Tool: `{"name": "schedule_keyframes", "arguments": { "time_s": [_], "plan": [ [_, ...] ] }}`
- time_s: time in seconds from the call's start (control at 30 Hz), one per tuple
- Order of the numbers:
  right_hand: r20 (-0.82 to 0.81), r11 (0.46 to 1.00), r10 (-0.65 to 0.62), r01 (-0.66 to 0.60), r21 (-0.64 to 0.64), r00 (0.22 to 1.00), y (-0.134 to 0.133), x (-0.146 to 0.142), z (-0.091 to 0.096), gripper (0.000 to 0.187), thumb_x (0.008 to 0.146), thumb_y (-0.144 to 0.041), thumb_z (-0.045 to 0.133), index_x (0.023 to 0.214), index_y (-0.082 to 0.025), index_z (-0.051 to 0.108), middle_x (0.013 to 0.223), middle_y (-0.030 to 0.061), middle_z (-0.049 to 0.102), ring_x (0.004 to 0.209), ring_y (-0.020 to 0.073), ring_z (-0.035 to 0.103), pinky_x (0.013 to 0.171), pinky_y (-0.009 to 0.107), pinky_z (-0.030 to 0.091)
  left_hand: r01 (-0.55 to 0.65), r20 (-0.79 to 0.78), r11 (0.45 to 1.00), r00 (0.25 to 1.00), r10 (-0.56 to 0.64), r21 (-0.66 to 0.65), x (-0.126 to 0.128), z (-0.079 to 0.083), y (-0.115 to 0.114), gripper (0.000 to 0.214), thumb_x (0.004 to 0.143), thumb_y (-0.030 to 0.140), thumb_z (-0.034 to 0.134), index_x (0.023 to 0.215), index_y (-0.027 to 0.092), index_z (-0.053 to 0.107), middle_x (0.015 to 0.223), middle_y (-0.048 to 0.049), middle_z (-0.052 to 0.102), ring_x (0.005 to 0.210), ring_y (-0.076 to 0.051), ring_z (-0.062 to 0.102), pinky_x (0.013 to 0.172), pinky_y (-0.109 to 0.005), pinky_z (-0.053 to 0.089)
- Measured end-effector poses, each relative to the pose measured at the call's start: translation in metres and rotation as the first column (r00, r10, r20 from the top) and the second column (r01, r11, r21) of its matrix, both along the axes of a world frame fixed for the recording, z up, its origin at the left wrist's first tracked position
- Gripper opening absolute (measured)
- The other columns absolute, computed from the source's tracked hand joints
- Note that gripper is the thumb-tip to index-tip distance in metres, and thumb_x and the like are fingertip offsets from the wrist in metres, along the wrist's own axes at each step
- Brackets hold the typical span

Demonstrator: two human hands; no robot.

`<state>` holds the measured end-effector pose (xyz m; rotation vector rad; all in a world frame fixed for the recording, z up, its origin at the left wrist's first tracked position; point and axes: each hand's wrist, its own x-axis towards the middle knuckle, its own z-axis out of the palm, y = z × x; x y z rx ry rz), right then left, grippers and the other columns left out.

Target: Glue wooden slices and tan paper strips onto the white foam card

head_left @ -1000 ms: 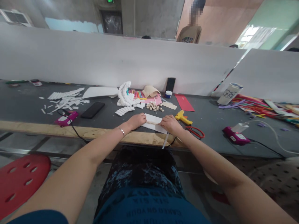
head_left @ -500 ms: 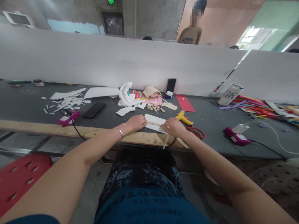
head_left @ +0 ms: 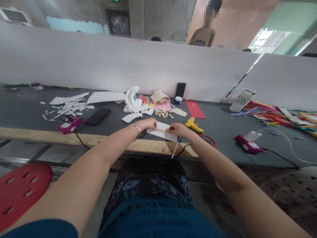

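Several white paper strips (head_left: 69,106) lie scattered on the wood-edged grey worktable (head_left: 24,109), beside a magenta plastic device (head_left: 69,126) and a black phone (head_left: 97,116). Next, the curled left hand (head_left: 148,124) and curled right hand (head_left: 177,129) rest on a white card (head_left: 162,132) crossed by a thin wooden stick (head_left: 160,130); whether either grips, I cannot tell. A slim white pen (head_left: 175,147) juts past the table edge below the right hand. Farther right sit a yellow glue gun (head_left: 193,125) and red-handled scissors (head_left: 207,140), partly behind the right forearm.
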<state>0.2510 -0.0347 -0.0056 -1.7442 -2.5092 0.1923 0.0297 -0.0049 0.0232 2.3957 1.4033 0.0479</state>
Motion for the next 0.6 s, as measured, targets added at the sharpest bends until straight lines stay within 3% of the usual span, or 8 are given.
{"name": "schedule_keyframes", "arguments": {
  "time_s": [0.2, 0.37, 0.5, 0.6],
  "plan": [
    [-0.030, 0.997, 0.058, -0.056, 0.047, 0.998, -0.010, -0.004, 0.002, 0.014, 0.089, -0.026, 0.057, 0.094, -0.016, 0.067, 0.101, 0.0102, 0.071, 0.093, 0.0199, 0.062, 0.072, 0.025, 0.039, 0.000, 0.053, 0.995, 0.999, 0.006, -0.101, -0.003, 0.006, -0.002, 0.016, 0.062, 0.017, 0.067, 0.078, 0.015, 0.071, 0.072, -0.0027, 0.071, 0.066, -0.015, 0.060, 0.060, -0.022, 0.042],
    [-0.096, 0.998, 0.048, -0.043, 0.054, 0.994, -0.015, 0.002, 0.001, 0.022, 0.091, -0.022, 0.051, 0.108, -0.015, 0.064, 0.097, 0.0097, 0.072, 0.084, 0.0192, 0.065, 0.070, 0.025, 0.041, 0.033, 0.116, 0.985, 0.993, -0.013, -0.172, -0.001, 0.013, -0.002, 0.027, 0.062, 0.018, 0.069, 0.089, 0.016, 0.071, 0.080, -0.0023, 0.073, 0.071, -0.015, 0.062, 0.060, -0.020, 0.042],
    [-0.148, 0.995, 0.101, -0.097, 0.033, 0.984, -0.010, 0.006, 0.002, 0.021, 0.091, -0.020, 0.052, 0.104, -0.018, 0.069, 0.103, 0.0071, 0.073, 0.091, 0.0178, 0.065, 0.077, 0.024, 0.043, 0.086, 0.155, 0.970, 0.987, -0.051, -0.228, 0.003, 0.016, -0.003, 0.017, 0.070, 0.026, 0.068, 0.084, 0.017, 0.073, 0.074, -0.0011, 0.072, 0.065, -0.014, 0.061, 0.060, -0.021, 0.041],
    [-0.179, 0.993, 0.121, -0.118, 0.027, 0.976, -0.007, 0.007, 0.002, 0.021, 0.090, -0.020, 0.053, 0.101, -0.018, 0.070, 0.103, 0.0061, 0.073, 0.091, 0.0169, 0.065, 0.078, 0.024, 0.044, 0.081, 0.180, 0.973, 0.983, -0.043, -0.214, 0.004, 0.013, -0.004, 0.025, 0.077, 0.039, 0.064, 0.074, 0.015, 0.074, 0.065, -0.0019, 0.069, 0.059, -0.014, 0.057, 0.059, -0.023, 0.039]
  ]
}}
